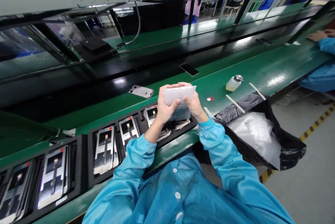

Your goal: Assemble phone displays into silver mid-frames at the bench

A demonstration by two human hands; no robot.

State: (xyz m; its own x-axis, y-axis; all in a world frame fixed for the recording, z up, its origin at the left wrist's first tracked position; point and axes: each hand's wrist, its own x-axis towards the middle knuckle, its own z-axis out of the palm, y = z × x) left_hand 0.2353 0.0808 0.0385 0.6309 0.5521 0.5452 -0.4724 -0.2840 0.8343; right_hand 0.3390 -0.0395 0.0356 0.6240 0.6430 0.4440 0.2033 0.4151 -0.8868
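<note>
A clear bubble-wrap pouch (176,94) is held up in front of me over the tray's right end. My left hand (165,108) grips its left side, thumb across the front. My right hand (194,106) grips its right side in the same way. Whether anything lies inside the pouch I cannot tell. Below my hands, a black foam tray (90,159) holds phone screens (104,149) with flex cables and red tabs, standing in slots. Some screens under the pouch are partly hidden by it and my forearms.
Another tray of screens (53,176) lies left. Beyond are a white phone frame (140,91) and a dark phone panel (188,69). To the right are a pump bottle (232,84), a red-white sticker (210,99) and a taped black bag (290,152) of bubble pouches (252,129). A co-worker's sleeve (327,45) shows far right.
</note>
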